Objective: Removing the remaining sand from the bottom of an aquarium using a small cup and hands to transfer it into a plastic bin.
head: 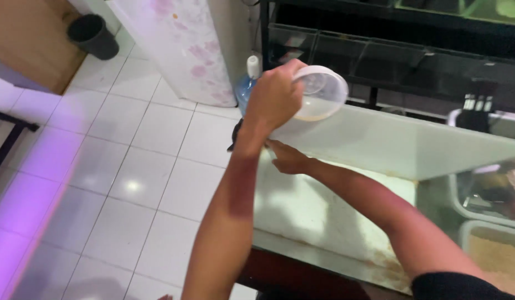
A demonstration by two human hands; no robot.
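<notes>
My left hand (pixel 274 97) is raised above the corner of a glass tank and grips a clear round plastic tub (pixel 322 91), tilted on its side with a pale layer in its lower part. My right hand (pixel 288 158) reaches across below it, fingers flat against the frosted glass lid (pixel 391 141) of the tank (pixel 324 216). The lid lies at a slant over the tank's top. Pale sandy matter shows through the tank's glass.
White floor tiles (pixel 130 166) spread to the left. A blue water jug (pixel 247 89) stands by a white floral cabinet (pixel 185 44). A dark bucket (pixel 93 36) sits at the far left. Dark shelving with tanks (pixel 413 61) runs behind. Plastic containers (pixel 491 244) lie at the right.
</notes>
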